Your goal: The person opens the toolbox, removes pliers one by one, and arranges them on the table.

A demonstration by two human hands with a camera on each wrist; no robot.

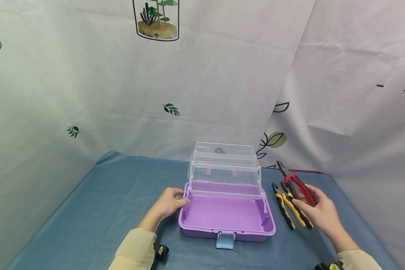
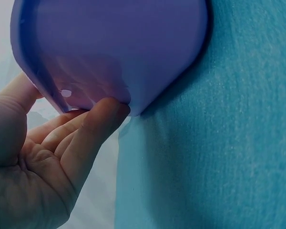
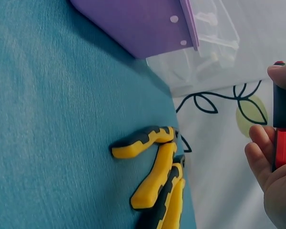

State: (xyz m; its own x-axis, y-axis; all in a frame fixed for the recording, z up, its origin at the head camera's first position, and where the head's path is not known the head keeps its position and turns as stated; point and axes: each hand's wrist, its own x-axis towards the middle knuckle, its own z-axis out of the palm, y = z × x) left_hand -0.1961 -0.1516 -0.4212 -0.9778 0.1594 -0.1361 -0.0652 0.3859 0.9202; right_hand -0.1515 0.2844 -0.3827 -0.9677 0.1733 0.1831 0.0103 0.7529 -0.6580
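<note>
An open purple toolbox [image 1: 222, 213] stands on the table, its clear lid and trays [image 1: 226, 168] folded up at the back. My left hand [image 1: 170, 202] grips its left side, the thumb over the rim; in the left wrist view the fingers [image 2: 97, 124] press against the purple wall [image 2: 124, 43]. My right hand [image 1: 318, 210] holds red-and-black pliers [image 1: 302, 187] by the handles, jaws pointing away, raised above the cloth. Beneath and left of that hand lie two yellow-and-black pliers [image 1: 285, 206], whose handles [image 3: 155, 176] show in the right wrist view.
A light blue latch [image 1: 225, 240] hangs at the toolbox's front. Blue cloth [image 1: 121, 210] covers the table. Behind it hangs a pale curtain [image 1: 222, 82] with printed leaves, and more of it closes in both sides.
</note>
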